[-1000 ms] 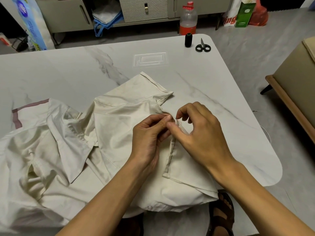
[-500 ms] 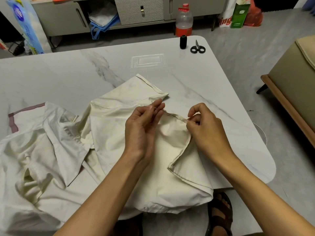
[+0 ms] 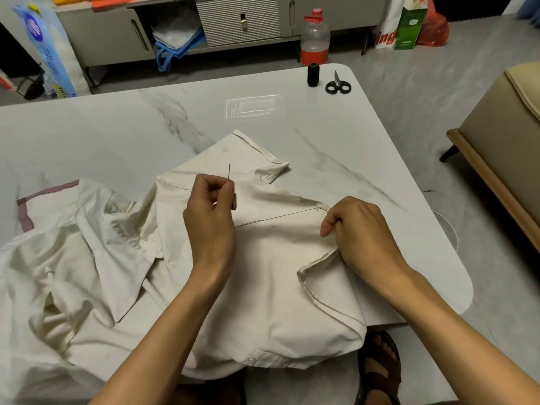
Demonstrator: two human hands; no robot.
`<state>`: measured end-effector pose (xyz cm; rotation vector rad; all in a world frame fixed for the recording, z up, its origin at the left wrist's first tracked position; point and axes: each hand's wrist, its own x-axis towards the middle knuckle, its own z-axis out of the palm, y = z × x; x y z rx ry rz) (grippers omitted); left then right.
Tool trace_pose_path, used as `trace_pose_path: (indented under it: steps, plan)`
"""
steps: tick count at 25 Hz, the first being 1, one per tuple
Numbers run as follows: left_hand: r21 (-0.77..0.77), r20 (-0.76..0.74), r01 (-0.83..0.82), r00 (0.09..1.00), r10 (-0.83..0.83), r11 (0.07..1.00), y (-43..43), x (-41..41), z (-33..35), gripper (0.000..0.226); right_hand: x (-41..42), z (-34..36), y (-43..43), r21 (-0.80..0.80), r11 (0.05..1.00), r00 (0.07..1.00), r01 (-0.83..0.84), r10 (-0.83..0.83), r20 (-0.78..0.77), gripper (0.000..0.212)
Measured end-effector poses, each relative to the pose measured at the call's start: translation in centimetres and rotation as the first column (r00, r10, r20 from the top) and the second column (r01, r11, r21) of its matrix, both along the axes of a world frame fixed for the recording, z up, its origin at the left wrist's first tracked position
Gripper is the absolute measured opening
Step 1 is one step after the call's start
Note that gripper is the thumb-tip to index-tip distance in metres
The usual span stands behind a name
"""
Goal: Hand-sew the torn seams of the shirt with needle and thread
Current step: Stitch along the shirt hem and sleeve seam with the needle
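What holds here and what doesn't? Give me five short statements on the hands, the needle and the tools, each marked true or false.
1. The left hand pinches the needle, which points up. True.
2. The right hand lies flat and open on the table. False: it grips a fold of the shirt.
3. A dark thread runs across the shirt between the two hands. True.
4. The scissors lie on the shirt. False: they lie on the bare table at its far corner.
5. The black spool stands upright beside the scissors. True.
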<state>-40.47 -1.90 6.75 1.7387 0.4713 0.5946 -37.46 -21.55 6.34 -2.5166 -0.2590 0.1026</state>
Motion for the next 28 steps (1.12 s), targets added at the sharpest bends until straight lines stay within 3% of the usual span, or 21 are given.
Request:
trace_pose_path:
  steps: [4, 7, 9, 11, 13, 16, 18, 19, 21, 23, 24, 28]
  plan:
    - [0.288, -0.041, -0.068, 0.996, 0.083, 0.955, 1.6, -0.3, -0.3, 0.008, 0.4, 0.0, -0.2, -0.042, 0.999, 1.0, -0.016, 0.016, -0.009, 0.04]
    - [0.338, -0.073, -0.039, 0.995, 0.067, 0.94, 1.8, -0.3, -0.7, 0.009, 0.3, -0.1, 0.2, -0.069, 0.998, 1.0, 0.001, -0.002, -0.024, 0.035]
    - [0.314, -0.082, -0.025, 0.995, 0.053, 0.949, 1.7, -0.3, -0.7, 0.009, 0.0, 0.2, 0.1, -0.151, 0.989, 0.994, 0.008, -0.024, -0.103, 0.032]
    - [0.269, -0.087, -0.02, 0.995, 0.045, 0.963, 1.7, -0.3, -0.4, 0.011, -0.1, 0.6, -0.5, -0.239, 0.969, 0.975, -0.057, 0.003, -0.222, 0.047]
    - [0.221, -0.081, -0.015, 0.996, 0.034, 0.975, 1.5, -0.2, -0.2, 0.013, 0.2, 0.8, -1.4, -0.249, 0.964, 0.969, -0.095, 0.032, -0.246, 0.062]
    - [0.111, -0.103, 0.041, 0.994, -0.029, 0.993, 1.4, -0.1, -0.2, 0.017, 0.9, 0.7, -2.2, -0.313, 0.949, 0.999, -0.034, 0.025, -0.033, 0.063]
    - [-0.072, -0.108, 0.134, 0.984, -0.142, 0.988, 1.2, 0.0, -0.1, 0.017, 1.1, 0.6, -2.3, -0.372, 0.928, 0.991, 0.006, 0.043, 0.125, 0.052]
    - [-0.167, -0.105, 0.183, 0.974, -0.202, 0.969, 0.9, 0.0, 0.0, 0.016, 1.2, 0.5, -2.2, -0.305, 0.952, 0.983, 0.017, 0.039, 0.177, 0.042]
    - [-0.323, -0.087, 0.276, 0.944, -0.319, 0.905, -0.1, -0.1, 0.2, 0.011, 1.2, 0.9, -1.5, 0.088, 0.996, 0.99, -0.004, -0.008, 0.138, 0.022]
    - [-0.447, -0.042, 0.364, 0.904, -0.425, 0.817, -1.3, -0.2, 0.4, 0.006, 0.6, 1.6, -0.3, 0.499, 0.867, 0.998, 0.011, 0.025, -0.065, 0.013]
    - [-0.496, -0.016, 0.399, 0.884, -0.467, 0.771, -1.8, -0.2, 0.4, 0.005, 0.1, 1.9, 0.5, 0.617, 0.786, 0.985, 0.041, 0.071, -0.157, 0.012]
    - [-0.644, 0.038, 0.433, 0.841, -0.539, 0.63, -3.3, 0.1, 0.3, 0.029, -1.3, 1.5, 2.0, 0.807, 0.569, 0.94, 0.157, 0.165, -0.298, 0.016]
